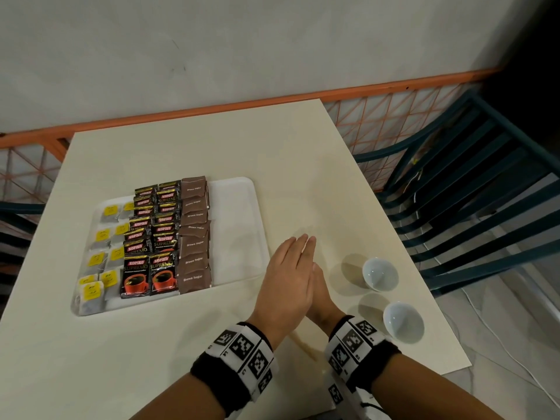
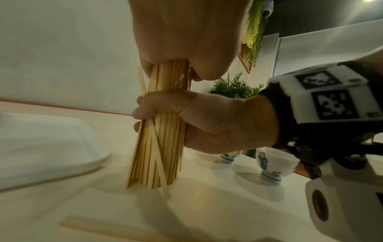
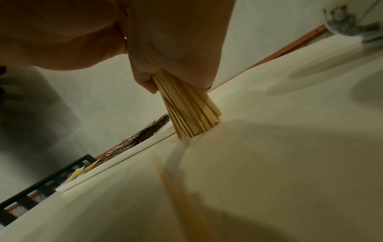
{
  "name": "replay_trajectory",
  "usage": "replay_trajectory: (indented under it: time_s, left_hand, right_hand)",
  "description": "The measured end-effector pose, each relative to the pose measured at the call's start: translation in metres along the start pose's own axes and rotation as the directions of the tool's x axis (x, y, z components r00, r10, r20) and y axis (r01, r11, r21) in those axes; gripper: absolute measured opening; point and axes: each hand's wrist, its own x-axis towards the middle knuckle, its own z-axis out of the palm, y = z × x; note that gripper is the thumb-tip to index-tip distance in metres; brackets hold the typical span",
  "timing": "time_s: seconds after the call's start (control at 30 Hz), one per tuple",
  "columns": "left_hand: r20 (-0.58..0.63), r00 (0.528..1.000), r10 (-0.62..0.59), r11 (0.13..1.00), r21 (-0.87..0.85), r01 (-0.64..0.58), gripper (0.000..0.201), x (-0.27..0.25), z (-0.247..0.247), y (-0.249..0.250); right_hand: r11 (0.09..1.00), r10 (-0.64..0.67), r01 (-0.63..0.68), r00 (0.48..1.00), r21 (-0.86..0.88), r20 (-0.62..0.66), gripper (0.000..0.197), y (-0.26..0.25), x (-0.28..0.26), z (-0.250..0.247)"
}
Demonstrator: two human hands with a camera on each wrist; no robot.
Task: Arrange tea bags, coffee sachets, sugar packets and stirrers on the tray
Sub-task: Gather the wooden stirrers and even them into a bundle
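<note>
Cream table (image 1: 181,153) under me: both hands, left hand (image 1: 285,286) and right hand (image 1: 321,295), clasp the stirrers (image 2: 159,147) upright; I tap their ends level, gripping loosely, beside the tray (image 1: 239,207).

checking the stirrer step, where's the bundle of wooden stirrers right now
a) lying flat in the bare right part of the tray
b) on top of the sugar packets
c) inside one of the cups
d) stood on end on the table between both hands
d: the wooden stirrers stand upright with their ends on the table, pressed between the left hand and right hand, beside the tray.
</note>
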Motion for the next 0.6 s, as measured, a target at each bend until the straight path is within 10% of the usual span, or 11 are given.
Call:
replay_trajectory:
  time_s: [0.2,0.3,0.4,0.47,0.6]
  left_hand:
    - [-0.069,0.988,-0.140,0.875,-0.475,0.091,0.048,-0.002,-0.026,-0.019]
    - [-0.252,0.952,-0.171,0.904,-0.424,0.050,0.031,-0.018,-0.023,-0.045]
    - [0.084,0.992,0.096,0.944,-0.325,-0.064,0.023,-0.043,-0.006,-0.058]
    - [0.389,0.896,0.215,0.965,-0.226,-0.133,0.028,-0.058,0.011,-0.059]
    - [0.464,0.826,0.319,0.942,-0.059,-0.331,0.026,-0.077,0.036,-0.063]
  right_hand:
    - [0.973,0.118,-0.121,0.993,0.194,0.025,0.004,0.007,0.002,-0.010]
    - [0.931,0.264,-0.247,0.964,0.269,-0.032,0.010,0.017,-0.001,-0.022]
    - [0.910,0.311,-0.281,0.949,0.304,-0.054,0.014,0.022,-0.007,-0.034]
    - [0.895,0.334,-0.308,0.942,0.324,-0.027,0.013,0.025,-0.012,-0.041]
    - [0.853,0.357,-0.360,0.931,0.378,0.081,0.006,0.027,-0.019,-0.048]
